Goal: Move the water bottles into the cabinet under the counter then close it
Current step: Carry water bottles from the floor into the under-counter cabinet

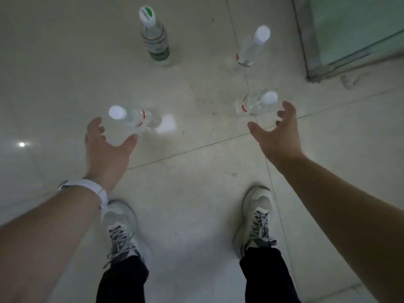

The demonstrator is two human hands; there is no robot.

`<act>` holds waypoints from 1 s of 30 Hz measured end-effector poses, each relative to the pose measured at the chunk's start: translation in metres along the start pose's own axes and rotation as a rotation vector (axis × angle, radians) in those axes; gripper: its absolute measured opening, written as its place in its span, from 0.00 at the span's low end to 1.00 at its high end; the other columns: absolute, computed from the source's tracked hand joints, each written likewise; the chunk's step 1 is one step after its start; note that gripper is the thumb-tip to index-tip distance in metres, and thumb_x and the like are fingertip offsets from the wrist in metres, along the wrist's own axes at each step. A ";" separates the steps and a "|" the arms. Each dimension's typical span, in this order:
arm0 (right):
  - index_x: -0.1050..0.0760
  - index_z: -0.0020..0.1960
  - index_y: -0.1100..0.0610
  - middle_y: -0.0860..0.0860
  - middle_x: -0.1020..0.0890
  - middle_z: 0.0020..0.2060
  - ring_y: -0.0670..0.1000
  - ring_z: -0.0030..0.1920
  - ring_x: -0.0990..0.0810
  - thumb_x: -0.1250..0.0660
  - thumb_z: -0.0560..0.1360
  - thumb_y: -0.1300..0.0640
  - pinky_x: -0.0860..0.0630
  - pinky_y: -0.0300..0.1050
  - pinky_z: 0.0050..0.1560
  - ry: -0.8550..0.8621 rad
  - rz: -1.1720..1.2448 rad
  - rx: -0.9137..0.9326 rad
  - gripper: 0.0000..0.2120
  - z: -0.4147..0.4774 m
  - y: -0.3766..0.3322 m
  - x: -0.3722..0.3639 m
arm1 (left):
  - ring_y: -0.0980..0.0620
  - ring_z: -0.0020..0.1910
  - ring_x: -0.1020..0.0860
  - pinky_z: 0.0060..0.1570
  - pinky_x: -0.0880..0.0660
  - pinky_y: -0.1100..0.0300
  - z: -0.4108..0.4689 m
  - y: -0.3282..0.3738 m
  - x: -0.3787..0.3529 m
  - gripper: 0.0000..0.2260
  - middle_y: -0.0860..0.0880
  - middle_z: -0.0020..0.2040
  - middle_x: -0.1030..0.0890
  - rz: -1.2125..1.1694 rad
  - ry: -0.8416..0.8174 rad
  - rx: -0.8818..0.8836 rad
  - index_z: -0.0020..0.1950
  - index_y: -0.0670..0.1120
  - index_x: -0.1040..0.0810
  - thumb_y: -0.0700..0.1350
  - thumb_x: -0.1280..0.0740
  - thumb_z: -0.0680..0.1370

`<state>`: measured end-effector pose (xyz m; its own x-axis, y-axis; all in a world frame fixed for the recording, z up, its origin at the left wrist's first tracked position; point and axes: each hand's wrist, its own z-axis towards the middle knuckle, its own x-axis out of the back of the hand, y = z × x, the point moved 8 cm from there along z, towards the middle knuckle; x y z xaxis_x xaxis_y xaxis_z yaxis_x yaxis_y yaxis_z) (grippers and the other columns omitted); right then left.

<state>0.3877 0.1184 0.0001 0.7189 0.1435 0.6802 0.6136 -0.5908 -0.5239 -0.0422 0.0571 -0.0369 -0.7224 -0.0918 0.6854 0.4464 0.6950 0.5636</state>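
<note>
Hands both spread open, holding nothing. Left hand (107, 147) cups just beside the near-left bottle (131, 118), which stands upright on the floor (196, 182); contact cannot be confirmed. Green-label bottle (155, 39) and far-right bottle (253, 47) stand further ahead. Near-right bottle (256, 103), also upright, stands just ahead of the right hand (282, 136), whose fingers are splayed. Each hand is nearest its own bottle. Cabinet not in view.

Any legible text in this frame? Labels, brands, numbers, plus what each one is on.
No text is readable.
green-label bottle: green and white print on the label and cap, too blurred to read.
far right bottle: red and white label, blurred.
near right bottle: red and white label, blurred.
near left bottle: red and white label, blurred.
wristband: no markings visible.
</note>
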 end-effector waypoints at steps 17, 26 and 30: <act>0.37 0.68 0.49 0.38 0.29 0.49 0.41 0.47 0.27 0.23 0.66 0.49 0.37 0.25 0.36 0.130 0.054 0.052 0.36 0.085 0.015 -0.041 | 0.51 0.53 0.23 0.53 0.25 0.55 0.068 0.001 -0.046 0.32 0.54 0.56 0.24 -0.035 0.076 -0.174 0.65 0.53 0.31 0.59 0.23 0.66; 0.37 0.58 0.44 0.39 0.27 0.45 0.48 0.49 0.26 0.22 0.67 0.49 0.35 0.29 0.41 0.091 -0.047 0.178 0.29 0.068 -0.009 -0.047 | 0.55 0.46 0.24 0.38 0.35 0.71 0.047 0.019 -0.048 0.26 0.67 0.45 0.27 0.039 -0.008 -0.177 0.56 0.64 0.33 0.59 0.21 0.66; 0.35 0.63 0.46 0.44 0.25 0.50 0.48 0.50 0.26 0.22 0.67 0.47 0.31 0.38 0.47 0.037 -0.039 0.211 0.31 0.036 -0.031 -0.045 | 0.51 0.46 0.24 0.41 0.31 0.64 0.016 0.035 -0.037 0.27 0.66 0.44 0.26 0.073 -0.061 -0.197 0.54 0.68 0.36 0.57 0.20 0.66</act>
<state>0.3477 0.1590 -0.0326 0.6831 0.1316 0.7183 0.6983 -0.4057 -0.5898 -0.0078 0.0960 -0.0499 -0.7123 0.0012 0.7019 0.5890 0.5449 0.5968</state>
